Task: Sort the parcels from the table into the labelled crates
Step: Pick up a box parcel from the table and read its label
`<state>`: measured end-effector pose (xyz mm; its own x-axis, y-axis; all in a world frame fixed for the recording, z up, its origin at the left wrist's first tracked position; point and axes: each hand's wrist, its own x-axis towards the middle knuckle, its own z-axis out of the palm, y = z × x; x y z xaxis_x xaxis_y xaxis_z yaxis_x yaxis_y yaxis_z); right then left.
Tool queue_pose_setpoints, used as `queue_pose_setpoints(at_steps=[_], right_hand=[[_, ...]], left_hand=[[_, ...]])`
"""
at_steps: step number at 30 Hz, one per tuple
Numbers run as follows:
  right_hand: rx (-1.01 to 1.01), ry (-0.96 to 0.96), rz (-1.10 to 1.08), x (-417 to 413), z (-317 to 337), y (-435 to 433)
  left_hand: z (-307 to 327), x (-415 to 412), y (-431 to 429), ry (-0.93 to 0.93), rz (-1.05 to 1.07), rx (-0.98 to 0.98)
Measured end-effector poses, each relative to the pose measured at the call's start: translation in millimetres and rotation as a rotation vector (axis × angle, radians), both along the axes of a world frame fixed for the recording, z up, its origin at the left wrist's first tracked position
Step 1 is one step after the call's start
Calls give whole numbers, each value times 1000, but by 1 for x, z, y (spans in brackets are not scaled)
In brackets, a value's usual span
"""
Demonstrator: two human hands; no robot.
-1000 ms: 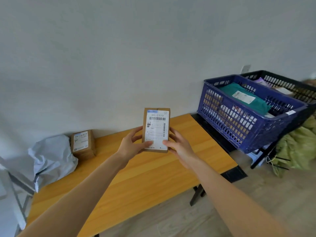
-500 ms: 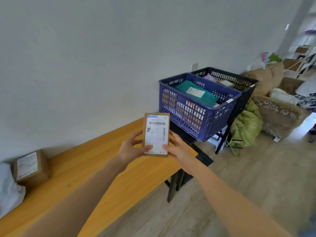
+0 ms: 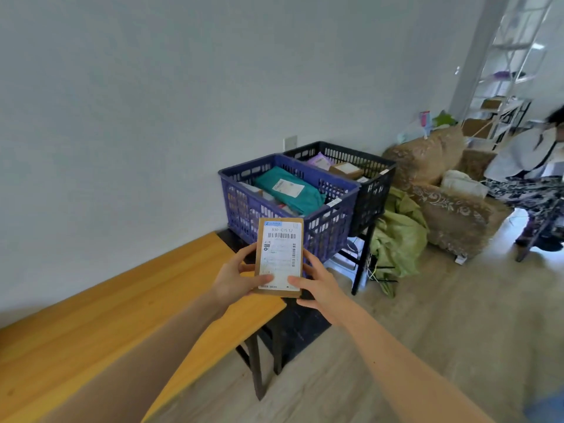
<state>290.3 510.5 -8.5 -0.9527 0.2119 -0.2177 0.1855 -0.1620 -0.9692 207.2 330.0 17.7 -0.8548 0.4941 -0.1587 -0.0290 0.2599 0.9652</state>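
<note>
Between my two hands, over the right end of the table (image 3: pixel 122 315), the parcel (image 3: pixel 279 261) stands upright in the air with its label toward me. My left hand (image 3: pixel 235 280) grips its lower left edge and my right hand (image 3: pixel 320 285) its lower right, each thumb laid on the label's bottom corner and the fingers curled behind. That two-handed hold is as it was half a second ago; what has changed is the view, which has swung right. The small brown box at the table's left has dropped out of sight, the blue crate (image 3: pixel 323 230) now sits straight behind the parcel, and a person (image 3: pixel 531 166) has come in at the far right. The parcel's label has a blue strip on top, then "830- C15 12" above a barcode; the finer print is too small to read. A teal mailer (image 3: pixel 290 193) with a white label lies in the blue crate, and the black crate (image 3: pixel 375 190) touches it on the far side. Small white tags on both rims are unreadable.
</note>
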Motion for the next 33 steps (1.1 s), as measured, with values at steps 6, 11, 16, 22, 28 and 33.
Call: queue_pose_setpoints(at_steps=[6,11,16,22,28,33], right_hand=[[-14,-5,-16,15,2,84],[-16,17,-38,20,3,151],[1,23,-77,10,4,196],[21,55,-104,-18,10,253],[89,60,-139,-62,20,320],[67,60,-183,-110,32,391]], left_hand=[[10,17,86,-10,-8,-13],[14,21,153,-12,-12,-9],[13,6,205,-7,-26,5],[11,-36,266,-52,-33,83],[15,-82,334,-40,-90,123],[28,-131,404,-32,-123,167]])
